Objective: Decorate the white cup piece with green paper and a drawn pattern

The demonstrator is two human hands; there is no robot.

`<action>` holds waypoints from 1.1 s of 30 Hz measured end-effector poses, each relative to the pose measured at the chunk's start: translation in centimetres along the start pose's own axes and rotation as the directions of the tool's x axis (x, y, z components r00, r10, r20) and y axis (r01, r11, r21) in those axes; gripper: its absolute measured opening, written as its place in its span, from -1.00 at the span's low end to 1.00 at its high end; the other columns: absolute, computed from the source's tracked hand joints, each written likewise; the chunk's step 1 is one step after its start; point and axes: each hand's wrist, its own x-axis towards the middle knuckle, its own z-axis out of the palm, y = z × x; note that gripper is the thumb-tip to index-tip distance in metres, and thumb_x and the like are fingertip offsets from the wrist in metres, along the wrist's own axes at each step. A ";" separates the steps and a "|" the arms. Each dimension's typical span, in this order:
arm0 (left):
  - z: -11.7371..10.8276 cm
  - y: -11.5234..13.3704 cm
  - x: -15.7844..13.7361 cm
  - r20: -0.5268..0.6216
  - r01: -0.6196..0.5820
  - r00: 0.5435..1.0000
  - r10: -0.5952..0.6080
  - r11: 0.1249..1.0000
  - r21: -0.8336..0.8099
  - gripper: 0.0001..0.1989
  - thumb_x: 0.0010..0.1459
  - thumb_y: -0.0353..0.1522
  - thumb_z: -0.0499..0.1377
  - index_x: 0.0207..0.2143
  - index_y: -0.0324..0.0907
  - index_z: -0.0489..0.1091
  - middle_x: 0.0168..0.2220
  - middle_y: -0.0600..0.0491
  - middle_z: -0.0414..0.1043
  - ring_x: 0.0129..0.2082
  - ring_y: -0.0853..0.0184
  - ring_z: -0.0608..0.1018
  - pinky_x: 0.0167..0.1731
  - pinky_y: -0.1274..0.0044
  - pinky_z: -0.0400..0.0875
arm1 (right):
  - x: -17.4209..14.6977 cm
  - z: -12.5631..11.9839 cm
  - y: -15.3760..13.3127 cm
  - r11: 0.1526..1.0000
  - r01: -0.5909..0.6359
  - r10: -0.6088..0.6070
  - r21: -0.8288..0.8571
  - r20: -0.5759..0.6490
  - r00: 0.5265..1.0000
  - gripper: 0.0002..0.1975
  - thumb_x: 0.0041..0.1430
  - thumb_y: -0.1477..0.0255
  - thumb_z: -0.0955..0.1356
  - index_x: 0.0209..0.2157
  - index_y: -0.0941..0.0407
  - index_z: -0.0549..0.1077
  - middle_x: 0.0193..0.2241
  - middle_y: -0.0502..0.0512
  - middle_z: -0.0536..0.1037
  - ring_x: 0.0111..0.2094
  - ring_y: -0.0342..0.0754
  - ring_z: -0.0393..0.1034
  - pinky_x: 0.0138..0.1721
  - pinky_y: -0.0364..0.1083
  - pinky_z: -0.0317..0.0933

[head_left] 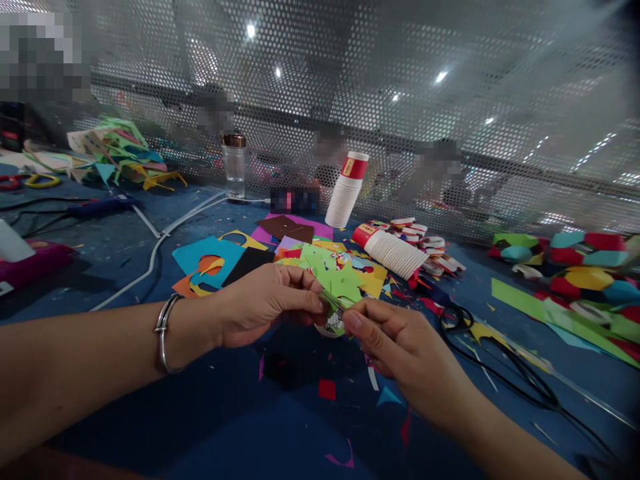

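Note:
My left hand [280, 300], with a silver bangle at its wrist, is closed in a pinch on a thin green piece of paper [330, 299]. The opposite end of that piece sits between the thumb and forefinger of my right hand [383, 333], also closed. Just under the fingertips shows a small round whitish thing with dark lines [330, 327], largely hidden by both hands. Behind them lies a heap of green paper scraps [333, 267], over sheets of blue paper [227, 260], black paper [253, 263] and brown paper [287, 229].
One stack of paper cups [345, 197] stands tilted; another stack [393, 252] lies on its side. A glass bottle [234, 167] is near the perforated metal screen [300, 87]. White cable [155, 257] and black cable [520, 373] cross the table, left and right. Colourful paper pieces [595, 280] lie right.

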 end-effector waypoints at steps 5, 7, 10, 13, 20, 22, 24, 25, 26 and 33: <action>-0.1 -0.3 0.1 -0.001 0.007 1.000 -0.007 0.999 -0.052 -0.86 -0.02 -0.51 0.36 -0.46 -0.24 0.42 -0.50 0.15 0.45 -0.47 0.51 0.46 -0.37 0.63 0.33 | 0.0 0.0 -0.2 1.000 0.020 -0.020 -0.011 -0.010 1.000 -0.57 0.35 0.05 0.26 -0.43 0.10 0.38 -0.58 -0.12 0.14 -0.60 -0.21 -0.01 -0.63 -0.19 -0.06; -0.1 -0.4 0.1 0.002 0.008 1.000 -0.008 0.998 -0.059 -0.87 -0.01 -0.51 0.35 -0.46 -0.25 0.43 -0.50 0.15 0.45 -0.47 0.51 0.47 -0.38 0.63 0.32 | 0.1 0.1 -0.3 0.999 0.027 -0.027 -0.021 -0.011 1.000 -0.57 0.36 0.06 0.26 -0.43 0.10 0.38 -0.56 -0.11 0.15 -0.59 -0.21 0.01 -0.62 -0.19 -0.04; 0.0 -0.4 0.0 0.001 0.013 1.000 -0.013 0.998 -0.066 -0.87 -0.01 -0.51 0.35 -0.47 -0.25 0.44 -0.50 0.14 0.46 -0.47 0.50 0.47 -0.38 0.62 0.32 | 0.1 0.1 -0.3 0.999 0.036 -0.036 -0.039 -0.006 0.999 -0.57 0.37 0.07 0.24 -0.42 0.10 0.38 -0.56 -0.11 0.17 -0.58 -0.21 0.02 -0.61 -0.19 -0.04; 0.1 -0.3 -0.1 -0.005 0.014 1.000 -0.015 0.998 -0.068 -0.87 -0.02 -0.51 0.36 -0.46 -0.25 0.44 -0.50 0.14 0.46 -0.47 0.50 0.46 -0.37 0.62 0.32 | 0.2 0.0 -0.1 0.997 0.047 -0.047 -0.054 -0.005 0.999 -0.56 0.38 0.06 0.23 -0.42 0.10 0.37 -0.55 -0.11 0.17 -0.58 -0.21 0.01 -0.61 -0.19 -0.05; 0.1 -0.2 -0.1 0.002 0.017 1.000 -0.017 0.998 -0.052 -0.86 0.00 -0.50 0.35 -0.46 -0.24 0.42 -0.50 0.17 0.43 -0.47 0.52 0.45 -0.39 0.64 0.30 | 0.1 -0.1 0.0 0.994 0.063 -0.065 -0.087 -0.015 0.998 -0.56 0.38 0.07 0.23 -0.43 0.10 0.37 -0.56 -0.10 0.21 -0.57 -0.21 0.07 -0.58 -0.18 -0.01; 0.0 -0.3 -0.1 0.002 0.015 1.000 -0.015 0.998 -0.054 -0.86 0.00 -0.51 0.35 -0.46 -0.24 0.42 -0.50 0.17 0.43 -0.47 0.53 0.45 -0.39 0.65 0.30 | 0.0 -0.1 -0.2 0.993 0.070 -0.072 -0.097 -0.017 0.997 -0.56 0.39 0.08 0.23 -0.44 0.10 0.36 -0.57 -0.11 0.20 -0.57 -0.20 0.07 -0.58 -0.17 -0.01; 0.1 -0.3 -0.1 0.002 0.019 1.000 -0.019 0.998 -0.053 -0.86 0.00 -0.51 0.35 -0.46 -0.24 0.42 -0.50 0.17 0.44 -0.48 0.54 0.44 -0.40 0.66 0.30 | 0.0 0.0 -0.2 0.992 0.073 -0.075 -0.107 -0.017 0.997 -0.56 0.39 0.09 0.23 -0.45 0.10 0.35 -0.57 -0.11 0.20 -0.57 -0.20 0.06 -0.58 -0.16 -0.02; 0.1 -0.3 -0.1 0.004 0.023 1.000 -0.022 0.998 -0.055 -0.86 0.01 -0.51 0.34 -0.47 -0.24 0.42 -0.50 0.17 0.45 -0.48 0.54 0.44 -0.40 0.66 0.29 | 0.0 0.0 -0.3 0.991 0.074 -0.076 -0.111 -0.016 0.997 -0.56 0.39 0.09 0.23 -0.45 0.10 0.35 -0.57 -0.11 0.20 -0.57 -0.20 0.06 -0.57 -0.16 -0.02; 0.1 -0.3 -0.1 0.005 0.026 1.000 -0.026 0.998 -0.057 -0.86 0.01 -0.50 0.34 -0.47 -0.24 0.42 -0.50 0.17 0.45 -0.48 0.54 0.44 -0.41 0.67 0.29 | 0.0 0.0 -0.3 0.991 0.074 -0.077 -0.114 -0.016 0.997 -0.56 0.39 0.09 0.23 -0.45 0.10 0.34 -0.57 -0.11 0.20 -0.57 -0.20 0.07 -0.57 -0.16 -0.01; 0.0 -0.3 0.1 0.019 0.012 1.000 -0.011 0.998 -0.064 -0.87 0.01 -0.50 0.35 -0.46 -0.24 0.43 -0.49 0.16 0.47 -0.47 0.53 0.48 -0.39 0.67 0.31 | 0.1 -0.1 0.0 0.991 0.076 -0.079 -0.108 -0.026 0.997 -0.57 0.37 0.07 0.24 -0.43 0.10 0.38 -0.58 -0.11 0.18 -0.58 -0.20 0.03 -0.60 -0.17 -0.05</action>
